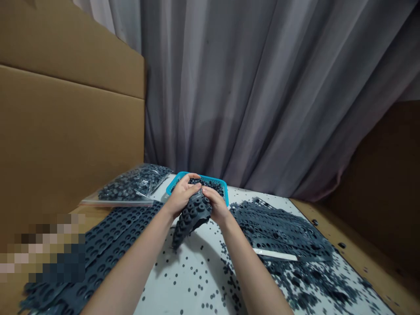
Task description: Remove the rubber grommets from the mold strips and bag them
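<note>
Dark grey rubber sheet (pixel 191 217) bunches between the left hand (pixel 181 195) and right hand (pixel 217 205), fingers closed on it over a blue plastic basket (pixel 203 177), seemingly to catch loose rubber pieces (pixel 210 186).

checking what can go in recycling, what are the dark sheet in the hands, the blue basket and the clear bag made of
The dark sheet looks like matte moulded rubber or silicone: it bends softly in the hands. The blue basket looks like smooth moulded plastic, with a slight sheen on its rim. The clear bag seems thin plastic film, glossy and crinkled.
</note>
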`<state>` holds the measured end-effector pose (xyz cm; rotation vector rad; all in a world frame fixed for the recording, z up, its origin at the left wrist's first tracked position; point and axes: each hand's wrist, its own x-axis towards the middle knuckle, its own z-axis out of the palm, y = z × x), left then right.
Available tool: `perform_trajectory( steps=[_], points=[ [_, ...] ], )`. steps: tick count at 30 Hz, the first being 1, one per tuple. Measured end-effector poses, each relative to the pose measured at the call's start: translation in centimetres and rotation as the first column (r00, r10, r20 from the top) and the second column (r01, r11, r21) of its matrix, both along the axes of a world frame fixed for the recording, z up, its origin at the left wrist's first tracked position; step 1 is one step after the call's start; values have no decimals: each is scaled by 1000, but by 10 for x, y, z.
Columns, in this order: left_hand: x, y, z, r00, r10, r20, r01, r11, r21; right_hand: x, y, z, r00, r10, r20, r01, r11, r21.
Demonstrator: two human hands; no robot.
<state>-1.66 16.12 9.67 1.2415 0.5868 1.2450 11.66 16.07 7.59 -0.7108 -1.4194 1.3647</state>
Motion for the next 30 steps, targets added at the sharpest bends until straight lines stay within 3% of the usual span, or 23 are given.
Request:
perform_trajectory(
  steps=[3,7,12,18,21,25,30],
  points=[
    [-4,9,-5,978,167,123,-162,985,-57,7,11,-5,984,-158,-86,166,982,93],
    [-16,18,-8,969,234,82,-228,970,-79,44,36,-17,851,-518,87,475,830,293],
    [-16,22,-13,978,185,-97,-195,975,-102,79,61,-48,690,-656,306,547,750,373],
    [-9,17,-17,929,81,-360,-107,993,-52,74,74,-66,521,-710,474,568,703,428],
    [-9,14,-16,891,26,-453,-47,998,-35,73,71,-55,498,-707,502,538,706,460],
    [-7,11,-15,865,-29,-500,28,1000,-10,68,52,-20,548,-677,492,438,733,521],
    [-6,8,-13,857,-14,-515,87,989,117,42,14,20,649,-451,613,88,844,528]
  ],
)
